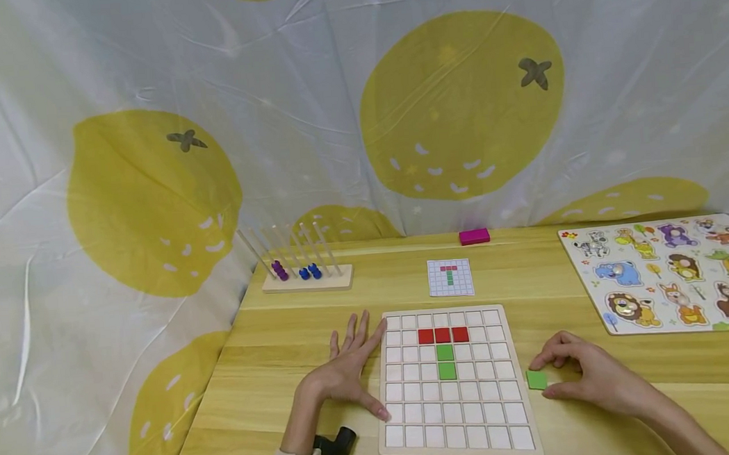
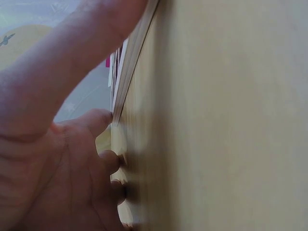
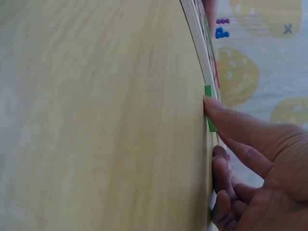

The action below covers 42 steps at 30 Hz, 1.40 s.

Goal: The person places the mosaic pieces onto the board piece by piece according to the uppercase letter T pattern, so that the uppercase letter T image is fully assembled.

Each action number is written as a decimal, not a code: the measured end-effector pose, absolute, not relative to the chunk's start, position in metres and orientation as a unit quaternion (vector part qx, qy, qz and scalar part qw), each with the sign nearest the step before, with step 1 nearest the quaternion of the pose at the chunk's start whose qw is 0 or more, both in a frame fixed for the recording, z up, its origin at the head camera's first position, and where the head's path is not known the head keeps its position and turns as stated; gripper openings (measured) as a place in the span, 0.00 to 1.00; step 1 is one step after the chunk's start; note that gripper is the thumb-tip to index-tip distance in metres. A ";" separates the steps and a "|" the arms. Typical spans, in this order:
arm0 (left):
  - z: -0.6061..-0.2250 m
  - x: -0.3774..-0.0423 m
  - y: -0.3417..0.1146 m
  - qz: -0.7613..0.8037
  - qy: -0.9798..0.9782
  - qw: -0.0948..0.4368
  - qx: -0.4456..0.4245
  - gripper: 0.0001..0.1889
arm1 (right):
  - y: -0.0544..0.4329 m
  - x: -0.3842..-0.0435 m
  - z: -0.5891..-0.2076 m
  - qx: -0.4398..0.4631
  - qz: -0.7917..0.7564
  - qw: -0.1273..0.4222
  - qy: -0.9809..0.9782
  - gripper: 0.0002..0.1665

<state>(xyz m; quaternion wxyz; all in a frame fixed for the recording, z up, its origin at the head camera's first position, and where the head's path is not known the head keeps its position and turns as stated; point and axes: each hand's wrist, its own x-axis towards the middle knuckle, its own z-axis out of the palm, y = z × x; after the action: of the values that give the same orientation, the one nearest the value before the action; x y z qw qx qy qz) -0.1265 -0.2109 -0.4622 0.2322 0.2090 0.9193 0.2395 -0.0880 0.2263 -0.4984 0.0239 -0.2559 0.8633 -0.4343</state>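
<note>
A wooden grid board (image 1: pixel 413 414) with white squares lies on the table. Three red tiles (image 1: pixel 442 335) form a row near its top, and two green tiles (image 1: pixel 446 362) stand in a column under the middle one. My left hand (image 1: pixel 347 373) spreads its fingers along the board's left edge; its thumb and index finger touch the rim. To the right of the board, my right hand (image 1: pixel 589 375) pinches a loose green tile (image 1: pixel 537 380) between thumb and index finger, low at the table. In the right wrist view the green tile (image 3: pixel 211 124) shows edge-on beside the thumb.
Behind the board lies a small pattern card (image 1: pixel 450 278) with a red and green T. A magenta block (image 1: pixel 474 237) sits near the curtain. At the back left stands a peg rack (image 1: pixel 308 281) with purple and blue beads; an animal puzzle (image 1: pixel 652 272) lies at right.
</note>
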 end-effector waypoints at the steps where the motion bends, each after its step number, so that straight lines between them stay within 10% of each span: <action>1: -0.462 -0.126 -0.211 0.240 0.919 0.232 0.209 0.78 | 0.226 -0.088 -0.498 -0.255 -0.435 0.025 0.863 0.16; 42: -0.461 -0.125 -0.210 0.239 0.918 0.233 0.214 0.78 | 0.101 -0.078 -0.460 -0.161 -0.441 0.088 0.879 0.14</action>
<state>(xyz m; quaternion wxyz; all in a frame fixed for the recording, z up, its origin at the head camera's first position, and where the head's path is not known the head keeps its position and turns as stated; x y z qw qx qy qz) -0.1253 -0.2101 -0.4608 0.2331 0.2135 0.9182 0.2386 -0.0776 0.1007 -0.4599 0.0880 -0.1605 0.8787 -0.4409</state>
